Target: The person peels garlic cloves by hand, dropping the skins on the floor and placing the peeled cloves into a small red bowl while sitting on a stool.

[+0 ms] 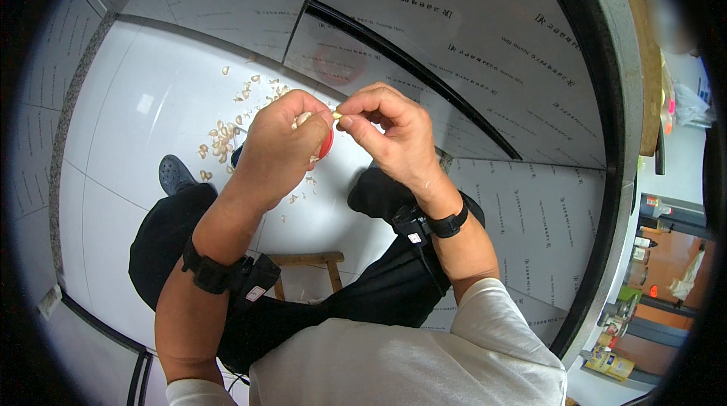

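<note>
Several garlic cloves (302,119) show in the curled fingers of my left hand (284,147), held up over the floor. A small pale garlic clove (337,115) sits at the meeting fingertips, where the thumb and forefinger of my right hand (392,122) pinch it. Behind my left hand shows part of a red round object (326,144); what it is stays mostly hidden. Loose unpeeled garlic cloves (222,142) lie on the floor to the left, with more cloves and bits of skin (293,199) scattered below and above my hands.
White tiled floor (113,122) spreads around my feet. A wooden stool (306,259) is under me. Film-covered cabinet fronts (454,25) with a black strip handle (409,73) stand close ahead and right. Bottles and jars (616,343) stand far right. Both wrists wear strapped devices (412,227).
</note>
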The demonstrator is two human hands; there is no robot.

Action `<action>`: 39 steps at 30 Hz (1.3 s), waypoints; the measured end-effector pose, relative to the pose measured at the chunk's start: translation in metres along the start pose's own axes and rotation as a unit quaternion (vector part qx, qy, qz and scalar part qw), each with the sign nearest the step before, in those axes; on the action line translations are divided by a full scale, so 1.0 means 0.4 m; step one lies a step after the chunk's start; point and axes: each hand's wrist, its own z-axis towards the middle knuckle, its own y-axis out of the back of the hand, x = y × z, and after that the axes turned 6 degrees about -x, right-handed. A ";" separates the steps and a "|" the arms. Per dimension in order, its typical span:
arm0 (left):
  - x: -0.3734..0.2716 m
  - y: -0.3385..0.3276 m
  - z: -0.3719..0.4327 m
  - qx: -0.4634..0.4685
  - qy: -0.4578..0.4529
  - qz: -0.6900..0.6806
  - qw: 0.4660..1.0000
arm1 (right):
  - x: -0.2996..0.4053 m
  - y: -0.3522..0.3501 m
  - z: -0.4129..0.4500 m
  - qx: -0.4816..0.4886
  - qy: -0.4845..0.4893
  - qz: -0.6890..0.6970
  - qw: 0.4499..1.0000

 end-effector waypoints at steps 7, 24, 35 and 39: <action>0.007 0.001 0.002 -0.010 0.016 0.003 1.000 | 0.002 -0.004 0.000 0.021 0.086 -0.091 0.992; 0.003 -0.002 0.006 -0.030 0.001 -0.007 1.000 | -0.026 -0.017 -0.017 -0.037 -0.078 0.036 0.996; 0.010 0.002 0.009 -0.030 -0.002 0.017 0.999 | -0.004 -0.024 -0.005 -0.040 0.086 -0.085 0.992; 0.024 0.004 0.012 -0.039 -0.015 0.039 0.998 | -0.004 -0.025 -0.006 -0.031 0.139 -0.125 0.982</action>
